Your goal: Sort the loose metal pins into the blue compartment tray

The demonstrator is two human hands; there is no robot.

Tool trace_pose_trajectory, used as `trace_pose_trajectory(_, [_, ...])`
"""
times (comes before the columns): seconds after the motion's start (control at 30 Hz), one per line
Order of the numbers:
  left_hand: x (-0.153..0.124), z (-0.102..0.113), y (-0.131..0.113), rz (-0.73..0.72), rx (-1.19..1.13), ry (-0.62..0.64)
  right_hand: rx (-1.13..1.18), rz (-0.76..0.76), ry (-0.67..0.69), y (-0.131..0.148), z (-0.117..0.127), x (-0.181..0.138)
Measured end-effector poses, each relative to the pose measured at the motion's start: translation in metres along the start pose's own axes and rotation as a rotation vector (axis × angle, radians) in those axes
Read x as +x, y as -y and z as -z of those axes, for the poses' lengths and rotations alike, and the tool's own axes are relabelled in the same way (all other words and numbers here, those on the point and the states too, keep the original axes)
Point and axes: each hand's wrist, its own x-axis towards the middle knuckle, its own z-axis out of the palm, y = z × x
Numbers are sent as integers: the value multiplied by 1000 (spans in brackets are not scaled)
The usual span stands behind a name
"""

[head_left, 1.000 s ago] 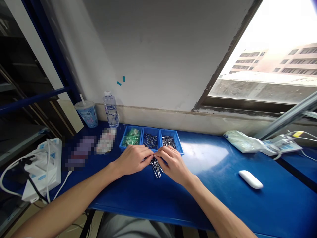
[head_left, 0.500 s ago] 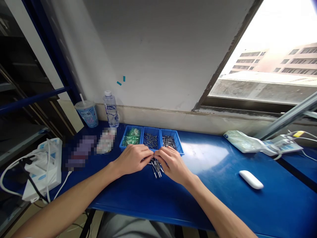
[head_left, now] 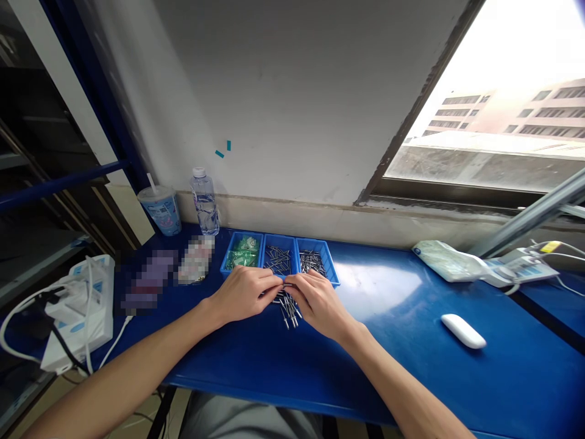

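Just below the frame's centre, the left hand [head_left: 249, 294] and right hand [head_left: 319, 299] pinch between them a small piece [head_left: 284, 284], too hidden to identify, over loose metal rivets [head_left: 289, 308].

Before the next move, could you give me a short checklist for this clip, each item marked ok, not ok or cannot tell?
1. Left grip and right grip close together, with the fingertips meeting: ok.
2. Piece between the fingertips identified: cannot tell; it is too small and mostly hidden by the fingers.
3. All metal pins inside the bins: not ok; a cluster shows outside them, below the fingertips.
4. Three blue bins upright in a row: ok.
5. Water bottle upright and apart from both hands: ok; it stands near the wall.
6. White case apart from both hands: ok; it lies off to the right.
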Motion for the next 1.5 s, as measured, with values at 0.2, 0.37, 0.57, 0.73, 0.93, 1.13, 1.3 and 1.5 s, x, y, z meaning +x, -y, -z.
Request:
trace_pose_trajectory(0.2, [0,1,-1,-1,16,-7,-28,15,-39,-1,-1,-1])
trace_pose_trajectory(0.37, [0,1,-1,6,0,4,-44,36,-38,-2,1,-1])
trace_pose_trajectory(0.57, [0,1,0,9,0,10,-57,38,-64,-1,2,1])
trace_pose_trajectory(0.73, [0,2,-1,10,-3,9,-72,5,-75,-1,2,0])
trace_pose_trajectory(0.93, [0,2,-1,10,6,16,-29,15,-88,0,2,0])
trace_pose_trajectory(1.13, [0,2,0,13,1,18,-26,28,-93,-2,0,-1])
trace_pose_trajectory(1.3, [0,1,0,14,-3,16,-52,18,-123,-3,0,0])
trace_pose_trajectory(1.5, [0,2,-1,11,7,12,-73,-2,-142,-3,1,0])
